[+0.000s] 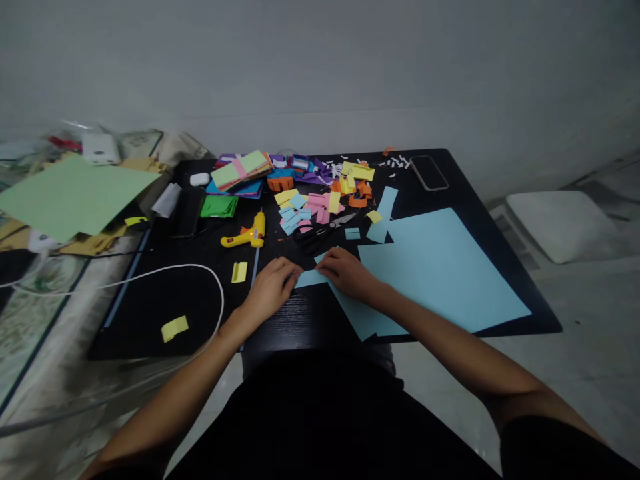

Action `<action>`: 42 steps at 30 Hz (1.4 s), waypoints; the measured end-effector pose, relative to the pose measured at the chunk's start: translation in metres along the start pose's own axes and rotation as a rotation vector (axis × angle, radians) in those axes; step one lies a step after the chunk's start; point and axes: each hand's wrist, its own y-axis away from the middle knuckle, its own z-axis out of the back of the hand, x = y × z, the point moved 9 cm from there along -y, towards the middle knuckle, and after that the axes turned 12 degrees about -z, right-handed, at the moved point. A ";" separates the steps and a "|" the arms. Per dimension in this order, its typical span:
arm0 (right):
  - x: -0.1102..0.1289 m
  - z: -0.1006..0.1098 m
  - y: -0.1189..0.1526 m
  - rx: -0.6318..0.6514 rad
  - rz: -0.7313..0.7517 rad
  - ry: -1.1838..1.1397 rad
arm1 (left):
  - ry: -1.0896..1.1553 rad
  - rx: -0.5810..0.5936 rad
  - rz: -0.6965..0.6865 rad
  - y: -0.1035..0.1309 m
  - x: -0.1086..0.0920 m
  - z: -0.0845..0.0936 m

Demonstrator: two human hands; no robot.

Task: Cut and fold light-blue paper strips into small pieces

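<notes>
Grey wall [320, 67] behind a black counter [295, 327]. From afar I see a blue strip [312, 278] between the left hand [271, 288], pinching one end, and the right hand [347, 273], fingertips bunched at the other; whether pinching or pressing, I can't tell.

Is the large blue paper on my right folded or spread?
Spread: the large blue paper lies flat across the black table.

The left arm [193, 393] and right arm [445, 347], both bare, slant forward and inward, the right bent at the elbow, with the left hand [271, 290] and right hand [347, 273] near each other but apart, fingers curled toward the thumbs.
</notes>
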 end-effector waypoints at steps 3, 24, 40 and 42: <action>0.001 0.000 0.001 -0.021 -0.018 0.085 | -0.133 0.020 -0.024 -0.001 -0.005 0.000; 0.023 -0.004 0.066 -0.104 0.083 0.308 | -0.338 0.124 0.002 0.023 -0.058 -0.034; 0.009 0.033 0.069 -0.279 -0.041 0.277 | -0.356 0.128 -0.013 0.022 -0.061 -0.035; 0.020 0.019 0.061 -0.218 0.014 0.237 | -0.359 0.132 -0.011 0.021 -0.061 -0.034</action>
